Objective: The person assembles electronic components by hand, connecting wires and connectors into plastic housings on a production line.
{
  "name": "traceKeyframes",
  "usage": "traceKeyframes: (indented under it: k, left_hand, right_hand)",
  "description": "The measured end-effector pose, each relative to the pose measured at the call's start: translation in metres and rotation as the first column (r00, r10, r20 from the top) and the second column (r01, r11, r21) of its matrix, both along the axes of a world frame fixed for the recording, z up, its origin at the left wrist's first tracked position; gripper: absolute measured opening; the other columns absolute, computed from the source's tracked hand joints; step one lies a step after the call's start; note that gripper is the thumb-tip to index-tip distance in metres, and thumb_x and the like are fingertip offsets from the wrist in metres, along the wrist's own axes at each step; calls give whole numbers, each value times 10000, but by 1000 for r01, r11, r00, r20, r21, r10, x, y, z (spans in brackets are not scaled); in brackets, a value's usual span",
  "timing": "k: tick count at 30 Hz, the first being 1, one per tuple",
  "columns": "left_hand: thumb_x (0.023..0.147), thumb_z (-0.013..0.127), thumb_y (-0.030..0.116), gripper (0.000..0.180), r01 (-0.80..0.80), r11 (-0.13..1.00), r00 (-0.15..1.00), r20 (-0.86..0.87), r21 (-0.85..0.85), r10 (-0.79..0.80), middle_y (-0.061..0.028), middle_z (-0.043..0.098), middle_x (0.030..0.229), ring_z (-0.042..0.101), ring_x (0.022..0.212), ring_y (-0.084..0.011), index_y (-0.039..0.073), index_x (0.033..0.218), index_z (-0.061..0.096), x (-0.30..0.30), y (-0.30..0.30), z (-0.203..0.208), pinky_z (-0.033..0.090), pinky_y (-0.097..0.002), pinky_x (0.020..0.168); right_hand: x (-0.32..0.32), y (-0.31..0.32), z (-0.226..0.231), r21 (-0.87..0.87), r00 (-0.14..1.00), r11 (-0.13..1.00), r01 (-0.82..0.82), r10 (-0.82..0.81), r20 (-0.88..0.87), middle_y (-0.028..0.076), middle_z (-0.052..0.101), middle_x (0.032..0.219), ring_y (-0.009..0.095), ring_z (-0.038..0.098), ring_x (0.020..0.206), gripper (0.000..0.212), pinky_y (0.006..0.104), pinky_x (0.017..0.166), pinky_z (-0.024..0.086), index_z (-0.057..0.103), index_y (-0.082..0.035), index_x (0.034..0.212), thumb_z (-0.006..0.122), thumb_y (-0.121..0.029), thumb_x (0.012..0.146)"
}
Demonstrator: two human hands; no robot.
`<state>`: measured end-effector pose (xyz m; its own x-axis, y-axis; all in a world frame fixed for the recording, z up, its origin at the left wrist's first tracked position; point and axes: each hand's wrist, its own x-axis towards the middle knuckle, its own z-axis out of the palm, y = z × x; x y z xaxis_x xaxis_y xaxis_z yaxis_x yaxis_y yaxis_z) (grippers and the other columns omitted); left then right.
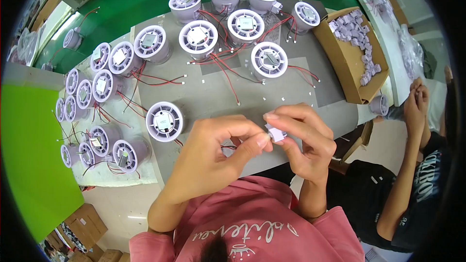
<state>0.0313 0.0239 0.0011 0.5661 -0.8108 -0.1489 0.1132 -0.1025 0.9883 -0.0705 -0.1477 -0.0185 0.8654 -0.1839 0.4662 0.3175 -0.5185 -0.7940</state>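
Close to the table's front edge, my right hand (310, 148) pinches a small lilac plastic block (276, 134) between thumb and fingers. My left hand (221, 148) meets it from the other side, thumb and forefinger pressed together at the block's left end. What those left fingertips grip is hidden. Red and black wires (228, 147) show just beneath the left hand. Left of that hand stands a round lilac fan-like housing (164, 122), with a pale square plate in the middle of its spoked top.
Several similar housings (198, 37) with trailing red and black wires stand on the grey table mat (194, 94), at the back and left. At right, an open cardboard box (350, 80) holds many small lilac blocks (350, 28). Another person's hands (416, 98) are at far right.
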Motion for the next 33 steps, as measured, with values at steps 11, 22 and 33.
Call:
traceKeyframes:
  k: [11, 22, 33]
  left_hand:
    - [833, 768, 32, 146, -89, 979, 943, 331, 186, 23, -104, 725, 777, 713, 748, -129, -23, 889, 645, 2, -5, 0, 531, -270, 686]
    - [769, 794, 87, 299, -184, 942, 739, 671, 281, -56, -52, 732, 804, 688, 728, -280, 90, 1009, 616, -8, 6, 0, 492, -383, 819]
    - [758, 812, 187, 555, -172, 887, 656, 722, 428, -222, -114, 677, 1097, 655, 867, -352, 74, 1226, 537, -23, 36, 32, 517, -406, 734]
  right_hand:
    - [-3, -12, 7, -172, 993, 984, -50, 31, -111, 144, 694, 1010, 273, 651, 848, 406, 343, 714, 528, 741, 11, 1041, 728, 77, 640]
    - [-3, -5, 3, -346, 981, 934, -92, 26, -191, 86, 666, 1063, 288, 613, 940, 327, 400, 824, 497, 683, -5, 1051, 729, 14, 727]
    - [2, 8, 11, -477, 952, 851, -222, 83, -296, 68, 670, 1047, 277, 607, 986, 357, 391, 849, 476, 698, -53, 1060, 757, -32, 708]
